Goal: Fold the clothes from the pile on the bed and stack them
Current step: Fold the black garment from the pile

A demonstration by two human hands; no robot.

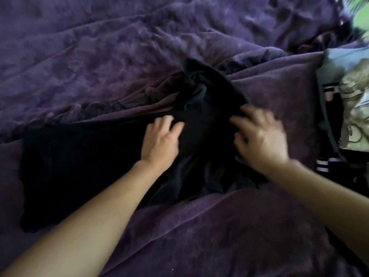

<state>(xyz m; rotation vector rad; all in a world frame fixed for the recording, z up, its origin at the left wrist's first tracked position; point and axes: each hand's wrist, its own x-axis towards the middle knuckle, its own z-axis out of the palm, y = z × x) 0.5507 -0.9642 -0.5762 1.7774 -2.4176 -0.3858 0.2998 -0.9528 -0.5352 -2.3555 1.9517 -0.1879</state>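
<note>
We see black garment [95,168] spread mid-bed on purple blanket [239,226]. Left hand [161,141] flat on it, loosely splayed, holding nothing. Right hand [261,136] (blurred) touches bunched edge; grip we cannot tell. Clothes pile [353,108] at right.

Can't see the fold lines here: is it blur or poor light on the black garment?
Head view: both. Right hand motion-smeared, left hand only slightly; black garment underexposed, its creases lost in the dim light; clothes pile at right soft too.
</note>
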